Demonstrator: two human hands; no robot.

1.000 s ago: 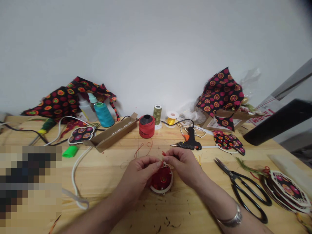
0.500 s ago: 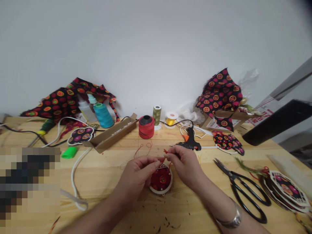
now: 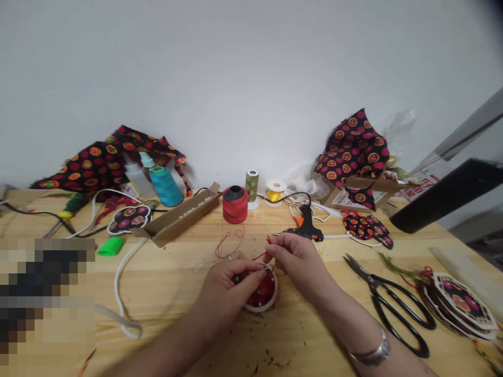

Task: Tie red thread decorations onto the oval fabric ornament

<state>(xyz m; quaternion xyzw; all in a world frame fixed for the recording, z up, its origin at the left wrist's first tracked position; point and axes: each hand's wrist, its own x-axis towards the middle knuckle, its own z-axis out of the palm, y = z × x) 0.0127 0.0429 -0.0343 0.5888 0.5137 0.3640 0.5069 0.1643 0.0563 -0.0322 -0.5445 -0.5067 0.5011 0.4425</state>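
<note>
"Cord first: where was it?"

"A short slanting length of red cord (image 3: pixel 259 256) ran between the left hand (image 3: pixel 236 280) and the right hand (image 3: pixel 291 256), over the top of a round red fabric-faced pendant (image 3: pixel 262 294)."

"And their grip?"

"Right thumb and fingers were pinched on the cord, its end poking up above them. Left thumb and index were also closed on the cord, by the pendant's upper edge."

"What had just changed?"

"Half a second earlier the pendant's openwork top showed. The left hand had since slid lower and covered it, and more cord was exposed between the hands. I took that as cord being drawn along; whether a knot had formed was too small to tell."

"Where was the pendant?"

"Low over the bench (image 3: pixel 168 275), perhaps resting on it, nearer than the red thread cone (image 3: pixel 234 206) and left of the black-handled scissors (image 3: pixel 373 281)."
</note>
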